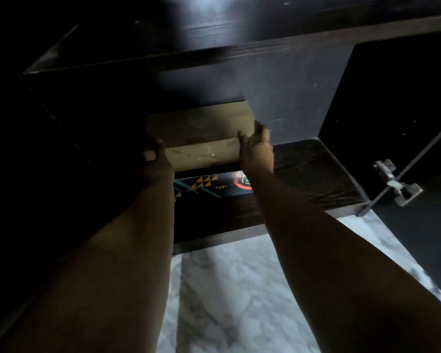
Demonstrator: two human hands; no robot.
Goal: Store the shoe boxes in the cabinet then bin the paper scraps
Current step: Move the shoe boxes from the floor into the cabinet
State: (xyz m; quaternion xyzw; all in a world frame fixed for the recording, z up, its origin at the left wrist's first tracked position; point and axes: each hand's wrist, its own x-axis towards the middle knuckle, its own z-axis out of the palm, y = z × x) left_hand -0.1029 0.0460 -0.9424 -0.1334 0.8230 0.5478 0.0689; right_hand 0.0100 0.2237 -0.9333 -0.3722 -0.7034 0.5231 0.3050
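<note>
— What's in the cabinet [303, 85]?

— A plain brown shoe box [201, 135], sitting on a black box with coloured triangles [209, 186]. The left hand [154, 159] grips its near corner at nine o'clock; the right hand [257, 145] lies flat against its end at three o'clock.

— The door?

— The cabinet door [405, 118] stands open at three o'clock, its metal hinge [395, 183] showing. Marble floor [229, 289] lies at six o'clock.
</note>
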